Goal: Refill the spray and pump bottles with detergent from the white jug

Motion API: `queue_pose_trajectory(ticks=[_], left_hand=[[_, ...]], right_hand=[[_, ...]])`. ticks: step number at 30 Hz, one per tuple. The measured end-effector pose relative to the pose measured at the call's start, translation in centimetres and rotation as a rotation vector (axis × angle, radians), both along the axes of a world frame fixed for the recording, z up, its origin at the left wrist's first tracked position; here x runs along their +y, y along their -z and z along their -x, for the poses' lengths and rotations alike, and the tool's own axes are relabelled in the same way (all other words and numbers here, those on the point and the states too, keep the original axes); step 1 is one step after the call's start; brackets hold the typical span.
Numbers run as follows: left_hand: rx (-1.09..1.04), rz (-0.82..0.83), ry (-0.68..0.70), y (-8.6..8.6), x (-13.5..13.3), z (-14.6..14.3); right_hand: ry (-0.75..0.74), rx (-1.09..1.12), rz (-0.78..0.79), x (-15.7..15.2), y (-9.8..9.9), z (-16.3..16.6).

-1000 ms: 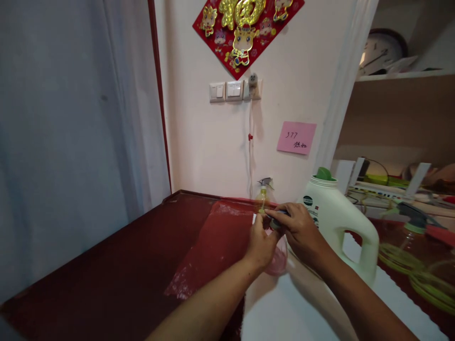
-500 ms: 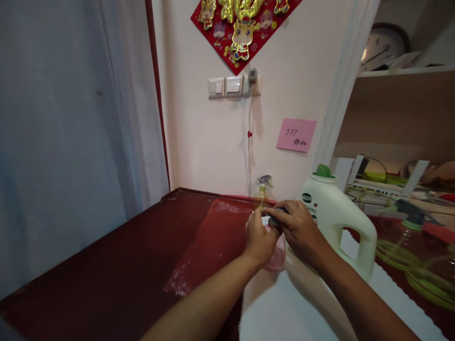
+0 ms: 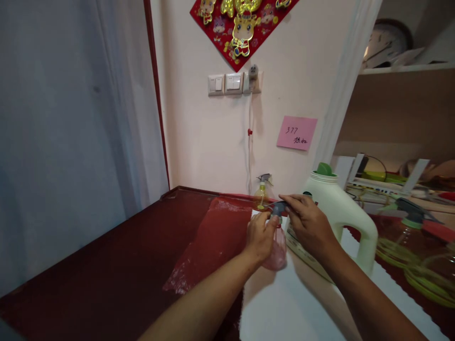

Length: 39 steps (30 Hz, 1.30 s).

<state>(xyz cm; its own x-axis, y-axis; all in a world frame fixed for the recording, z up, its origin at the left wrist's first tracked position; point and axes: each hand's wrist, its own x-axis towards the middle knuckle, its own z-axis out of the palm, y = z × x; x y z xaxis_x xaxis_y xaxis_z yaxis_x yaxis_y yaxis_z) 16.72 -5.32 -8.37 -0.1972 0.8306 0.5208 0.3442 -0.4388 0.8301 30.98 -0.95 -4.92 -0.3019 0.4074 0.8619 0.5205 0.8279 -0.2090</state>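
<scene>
A pink see-through spray bottle [image 3: 279,253] stands upright on the white sheet [image 3: 284,303]. My left hand [image 3: 260,235] is closed round its neck from the left, with the thumb near the collar. On top of the bottle sits a dark grey spray head [image 3: 278,208]. My right hand [image 3: 306,219] pinches that head from the right, its fingers laid over the top, and partly hides it. Just right of the bottle is a large pale green jug [image 3: 350,208] with a handle and a green piece in its mouth.
A yellow spray bottle [image 3: 261,195] stands behind my hands by the wall. More yellow-green spray bottles [image 3: 400,246] are at the right. Clear plastic film [image 3: 209,237] lies on the dark red tabletop [image 3: 117,279]. A cord [image 3: 249,156] hangs from the wall socket.
My right hand has shifted slightly right and opened away from my left hand. The grey spray head now shows upright on the bottle, where the fingers covered it before.
</scene>
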Motion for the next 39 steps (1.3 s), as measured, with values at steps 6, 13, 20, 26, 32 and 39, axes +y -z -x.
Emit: queue_pose_trajectory(ticks=[6, 13, 20, 26, 32, 39], left_hand=[[-0.084, -0.018, 0.06, 0.4, 0.3, 0.3], [-0.186, -0.035, 0.051, 0.8, 0.4, 0.1], [-0.195, -0.031, 0.064, 0.5, 0.1, 0.1], [-0.193, 0.01, 0.034, 0.2, -0.2, -0.3], [-0.158, 0.049, -0.025, 0.1, 0.3, 0.1], [-0.067, 0.02, 0.055, 0.2, 0.0, 0.2]], right_hand=[[-0.033, 0.024, 0.041, -0.3, -0.2, -0.2], [-0.074, 0.014, 0.021, -0.8, -0.6, 0.2], [-0.075, -0.001, 0.029, -1.1, -0.8, 0.1], [-0.087, -0.024, 0.038, -1.4, -1.2, 0.1], [-0.079, -0.012, 0.048, -1.2, -1.0, 0.1], [-0.077, 0.006, 0.055, -0.9, -0.9, 0.0]])
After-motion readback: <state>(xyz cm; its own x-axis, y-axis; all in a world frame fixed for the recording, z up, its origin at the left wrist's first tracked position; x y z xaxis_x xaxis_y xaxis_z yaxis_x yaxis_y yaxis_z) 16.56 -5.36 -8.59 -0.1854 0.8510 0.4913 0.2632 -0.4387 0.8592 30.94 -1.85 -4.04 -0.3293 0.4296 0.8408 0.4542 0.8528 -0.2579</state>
